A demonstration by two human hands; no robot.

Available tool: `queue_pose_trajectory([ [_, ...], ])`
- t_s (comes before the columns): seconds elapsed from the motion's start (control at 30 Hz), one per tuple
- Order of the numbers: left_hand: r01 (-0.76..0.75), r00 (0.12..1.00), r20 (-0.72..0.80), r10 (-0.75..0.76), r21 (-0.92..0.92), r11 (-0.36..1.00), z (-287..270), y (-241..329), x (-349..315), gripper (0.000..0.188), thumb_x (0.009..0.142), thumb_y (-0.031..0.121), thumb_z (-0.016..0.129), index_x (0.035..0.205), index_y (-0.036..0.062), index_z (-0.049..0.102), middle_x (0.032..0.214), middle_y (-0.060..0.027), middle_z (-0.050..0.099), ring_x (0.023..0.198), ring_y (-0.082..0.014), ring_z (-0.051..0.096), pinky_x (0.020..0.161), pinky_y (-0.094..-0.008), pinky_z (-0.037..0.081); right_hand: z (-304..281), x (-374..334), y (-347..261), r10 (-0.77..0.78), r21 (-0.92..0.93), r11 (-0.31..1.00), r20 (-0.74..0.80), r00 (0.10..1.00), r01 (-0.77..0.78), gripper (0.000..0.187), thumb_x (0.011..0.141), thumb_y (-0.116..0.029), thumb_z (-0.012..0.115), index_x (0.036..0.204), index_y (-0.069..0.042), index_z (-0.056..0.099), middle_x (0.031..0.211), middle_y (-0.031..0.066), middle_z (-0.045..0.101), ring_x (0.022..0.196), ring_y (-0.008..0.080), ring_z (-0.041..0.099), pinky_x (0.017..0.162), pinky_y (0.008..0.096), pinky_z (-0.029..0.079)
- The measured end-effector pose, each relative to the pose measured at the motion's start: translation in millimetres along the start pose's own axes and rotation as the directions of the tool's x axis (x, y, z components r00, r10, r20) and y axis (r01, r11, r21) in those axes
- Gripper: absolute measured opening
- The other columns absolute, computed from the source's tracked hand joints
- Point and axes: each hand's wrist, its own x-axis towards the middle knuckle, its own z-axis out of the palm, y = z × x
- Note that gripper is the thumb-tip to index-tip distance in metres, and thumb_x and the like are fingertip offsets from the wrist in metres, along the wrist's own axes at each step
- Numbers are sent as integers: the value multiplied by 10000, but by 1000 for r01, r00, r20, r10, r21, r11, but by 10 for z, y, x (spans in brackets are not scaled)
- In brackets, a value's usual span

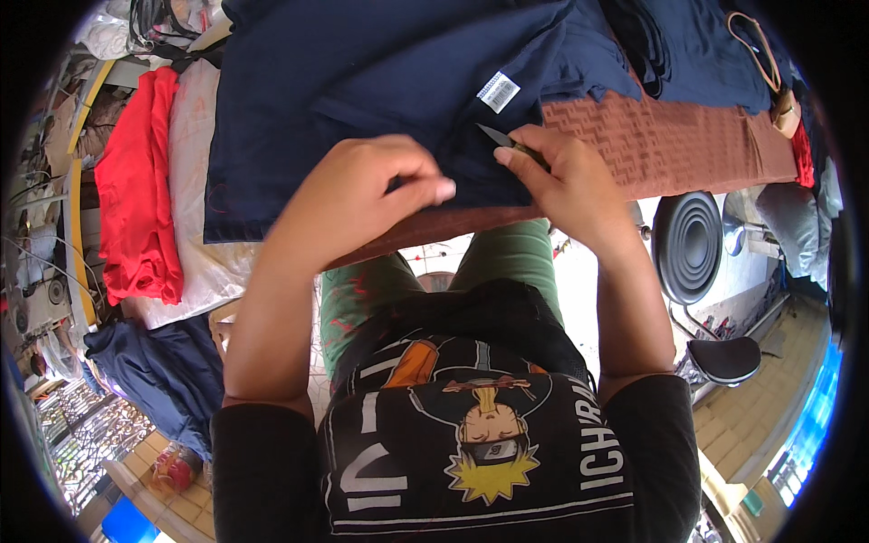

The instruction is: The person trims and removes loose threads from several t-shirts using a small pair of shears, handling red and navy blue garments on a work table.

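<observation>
My right hand [570, 176] grips thread snips [498, 137], their grey pointed blade aimed to the upper left over the cloth. My left hand [371, 185] is slightly blurred; its thumb and forefinger are pinched together just above the cloth, and anything between them is too small to make out. Beneath both hands lies a dark navy garment [272, 136], spread flat with its near hem close to the table's front edge. A white printed label [498, 91] stands out on the garment, just beyond the blade tip.
The table has a brown patterned cover [670, 145]. More navy cloth [706, 54] lies at the far right. Red cloth [140, 190] and clear plastic sheeting [195, 181] are on the left. A round black stool seat [688, 246] stands at the right.
</observation>
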Motion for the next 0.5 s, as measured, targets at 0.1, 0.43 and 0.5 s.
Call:
queue_pose_trajectory([
  [0.1, -62, 889, -439, 131, 167, 984, 489, -215, 153, 194, 796, 146, 737, 962, 51, 702, 1015, -60, 673, 874, -240, 644, 806, -330, 516, 144, 1, 4, 68, 101, 992, 46, 997, -72, 236, 900, -262, 634, 885, -27, 651, 604, 153, 600, 576, 323, 609, 576, 403, 460],
  [0.43, 81, 842, -531, -100, -58, 995, 703, -332, 240, 145, 834, 134, 719, 949, 46, 711, 983, -52, 706, 883, -175, 663, 801, -279, 510, 135, -9, 78, 126, 156, 976, 150, 981, -150, 232, 902, -251, 626, 857, -24, 641, 613, 92, 625, 522, 210, 589, 539, 348, 440],
  [0.5, 107, 851, -496, -170, -152, 982, 654, -312, 234, 142, 861, 140, 701, 961, 39, 707, 979, -52, 715, 881, -141, 663, 801, -261, 502, 112, -18, 95, 113, 131, 982, 168, 979, -136, 238, 897, -257, 631, 855, -23, 639, 613, 93, 625, 527, 210, 591, 545, 356, 440],
])
